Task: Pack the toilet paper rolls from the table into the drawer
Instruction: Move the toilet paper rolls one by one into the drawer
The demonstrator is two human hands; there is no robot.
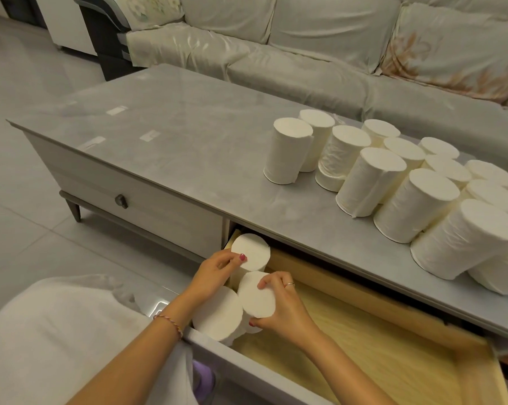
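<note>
White rolls stand in the open drawer [378, 346]; your left hand [214, 268] pinches the rear roll [251, 252], your right hand [282, 305] grips the middle roll [257, 293]. More wait on the table [173, 135].

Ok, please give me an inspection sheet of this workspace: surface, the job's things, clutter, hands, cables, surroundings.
Surface: grey table top, glossy, bare on its left half.
Job's things: three rolls stand upright in the left end of the open drawer: back roll, middle roll, front roll. The rest of the drawer floor is bare. A cluster of upright rolls waits on the table's right side.
Clutter: nothing seen.
Hands: left hand touches the back roll; right hand grips the middle roll.
Cables: nothing seen.
Surroundings: covered sofa behind the table, closed drawer with knob, tiled floor.
</note>
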